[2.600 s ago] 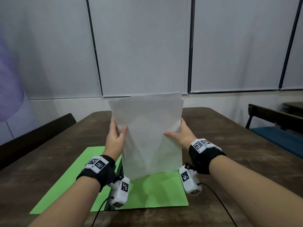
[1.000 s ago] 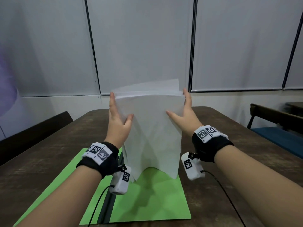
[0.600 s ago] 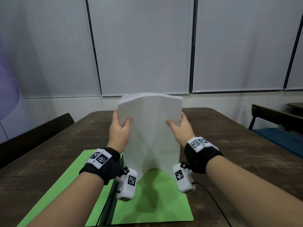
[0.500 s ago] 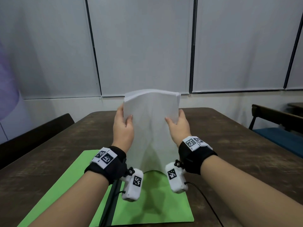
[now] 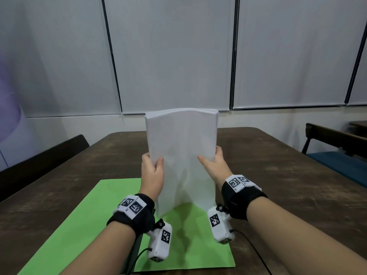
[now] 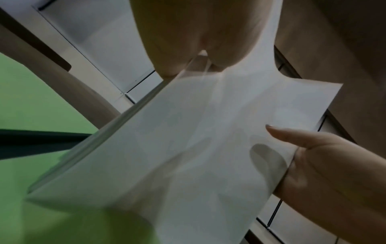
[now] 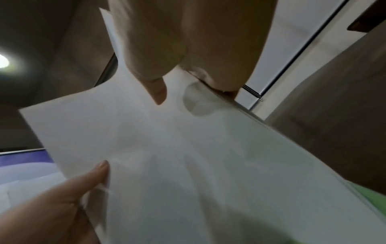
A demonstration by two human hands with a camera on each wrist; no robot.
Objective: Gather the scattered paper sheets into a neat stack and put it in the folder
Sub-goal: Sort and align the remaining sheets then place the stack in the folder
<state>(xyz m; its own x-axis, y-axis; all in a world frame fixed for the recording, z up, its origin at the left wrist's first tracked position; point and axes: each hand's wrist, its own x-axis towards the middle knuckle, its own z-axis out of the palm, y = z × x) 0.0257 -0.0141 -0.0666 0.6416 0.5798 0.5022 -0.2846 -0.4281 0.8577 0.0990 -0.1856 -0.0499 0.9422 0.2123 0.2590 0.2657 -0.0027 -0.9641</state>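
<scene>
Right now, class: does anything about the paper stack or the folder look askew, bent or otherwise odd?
Yes. The paper stack, held upright over the open green folder by the left hand and right hand, bows in the middle: its bottom edge arches up between two lower corners. The top edges look nearly even. Nothing looks torn.

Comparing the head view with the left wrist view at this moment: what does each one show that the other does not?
Only the head view shows the paper stack's squared top edge, both wrist cameras, the whole open green folder on the brown table, and a blue-seated chair.

Only the left wrist view shows the stack's layered side edge from below, and the folder's dark spine.

Both show the left hand and right hand pinching the upright stack above the folder.
</scene>
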